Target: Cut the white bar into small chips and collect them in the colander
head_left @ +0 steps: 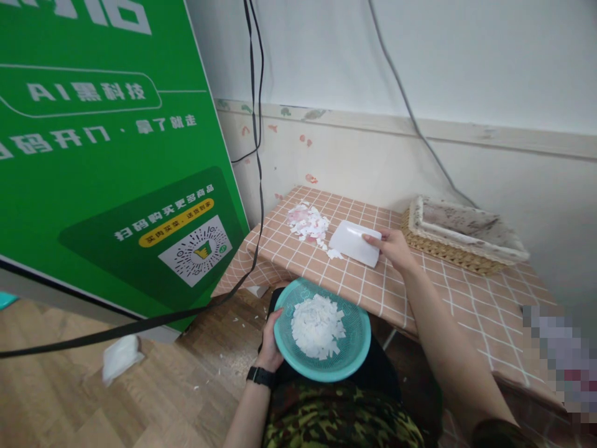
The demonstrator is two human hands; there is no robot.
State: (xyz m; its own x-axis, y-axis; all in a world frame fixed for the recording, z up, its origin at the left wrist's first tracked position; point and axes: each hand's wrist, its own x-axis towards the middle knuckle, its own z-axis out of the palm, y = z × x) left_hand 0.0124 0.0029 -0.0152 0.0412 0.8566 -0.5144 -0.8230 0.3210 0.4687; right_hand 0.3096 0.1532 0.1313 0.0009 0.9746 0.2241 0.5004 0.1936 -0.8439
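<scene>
A person in a camouflage shirt (345, 417) sits at a table, a dark watch (261, 376) on the left wrist. The left hand (270, 345) grasps the left side of a teal mesh basket (321, 376), which is over the lap, just off the table's near edge; a heap of white scraps (318, 326) lies inside it. Beyond, the right hand (394, 249) pinches the right end of a white flat piece (354, 242), thumb on top, above the checked tablecloth (452, 298). Left of this piece, a 2nd heap of paper-like bits (308, 222), some pinkish, lies on the cloth, a few strays near the piece's left edge; whether they touch it I cannot tell. Farther right, 1 lined wicker basket (448, 252) stands near the pale wall (326, 62), where a grey cable (405, 93) runs down behind it.
</scene>
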